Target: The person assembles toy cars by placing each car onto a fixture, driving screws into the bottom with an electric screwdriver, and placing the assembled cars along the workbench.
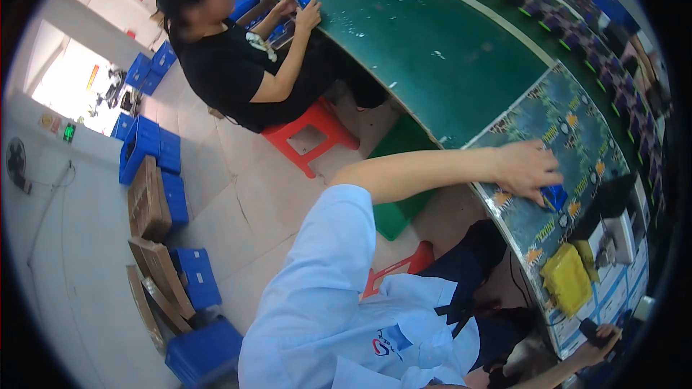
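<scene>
On the patterned grey-green counter [579, 101], the half-curled left hand [530, 171] touched a shiny blue object [554, 198], grip unclear, best steadied lightly, while the right hand [604, 343] clasped a dark rounded object [590, 329].

Passage lay open over the green tabletop [425, 54];
a yellow bundle [566, 281] stood between left hand [528, 170] and right hand [602, 344]; a white device [623, 236] just beside it
</scene>
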